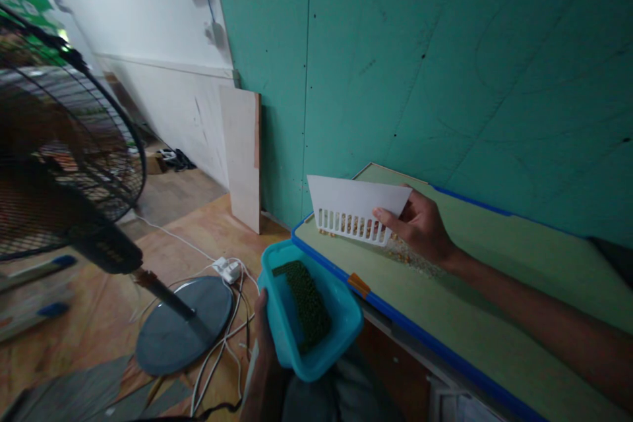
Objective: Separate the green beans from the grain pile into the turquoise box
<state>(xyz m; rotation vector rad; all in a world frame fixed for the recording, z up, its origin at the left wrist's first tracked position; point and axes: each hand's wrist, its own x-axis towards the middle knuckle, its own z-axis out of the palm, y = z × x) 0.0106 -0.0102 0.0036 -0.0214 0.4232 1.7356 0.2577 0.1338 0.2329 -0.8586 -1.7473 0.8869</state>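
My right hand (422, 224) pinches the right end of a white slotted plastic piece (359, 201), thumb in front. Its slotted edge stands on a pale green board (475, 277) with blue edging. Small brown and pale grains (410, 260) lie on the board behind and beside it. Below the board's left edge, my left hand (264, 326) grips the left side of a turquoise tub (341, 313). Inside the tub lies a heap of small green grains (306, 297).
A black standing fan (113, 250) is at the left, its round base (185, 323) on the wooden floor. White cables and a power strip (227, 269) lie beside it. A pale panel (242, 158) leans near the green wall (395, 46). Orange tape (359, 285) marks the board's edge.
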